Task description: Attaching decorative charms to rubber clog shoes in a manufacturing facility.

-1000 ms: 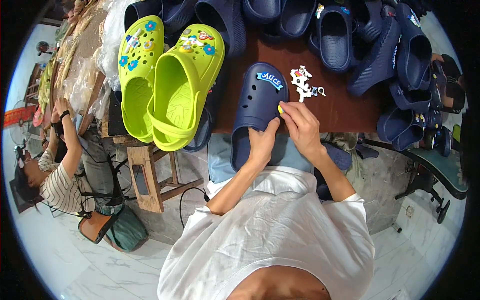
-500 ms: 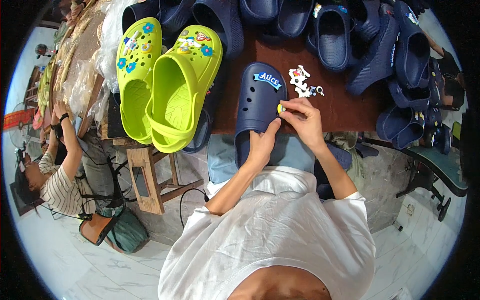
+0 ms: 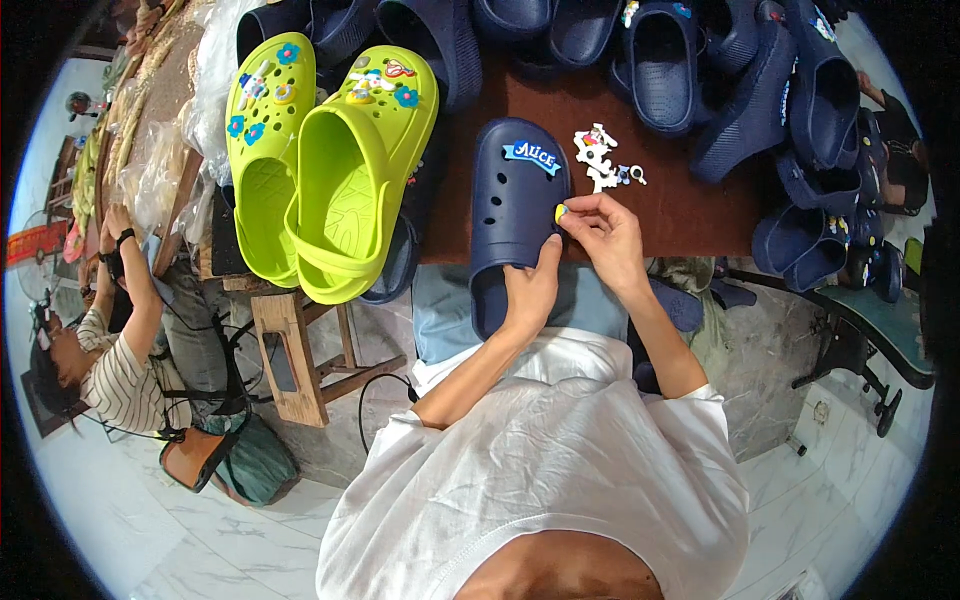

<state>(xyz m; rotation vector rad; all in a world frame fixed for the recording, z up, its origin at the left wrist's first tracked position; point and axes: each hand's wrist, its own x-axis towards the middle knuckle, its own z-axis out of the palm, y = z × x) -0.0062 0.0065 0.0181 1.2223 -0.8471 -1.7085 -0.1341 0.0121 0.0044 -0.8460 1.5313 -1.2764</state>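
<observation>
A navy clog (image 3: 500, 225) points away from me at the table's near edge, its heel end over my lap. On its toe sits a blue banner-shaped shoe charm (image 3: 534, 157) with white lettering. My left hand (image 3: 530, 295) grips the clog's right side, with its fingers inside the opening and the thumb on the outside. At the clog's right edge, my right hand (image 3: 605, 235) pinches a small yellow-and-blue shoe charm (image 3: 561, 213) between thumb and fingertips. Several white character charms (image 3: 597, 158) lie on the brown tabletop just right of the clog's toe.
A pair of lime-green clogs (image 3: 345, 180) with charms stands at left. Navy clogs (image 3: 663, 75) crowd the table's far and right sides. A wooden stool (image 3: 290, 360) stands below left. Another person in a striped shirt (image 3: 125, 375) works at far left.
The view has shifted slightly. My left hand keeps its grip on the navy clog, and my right hand still pinches the small charm at its edge, with the fingers slightly repositioned.
</observation>
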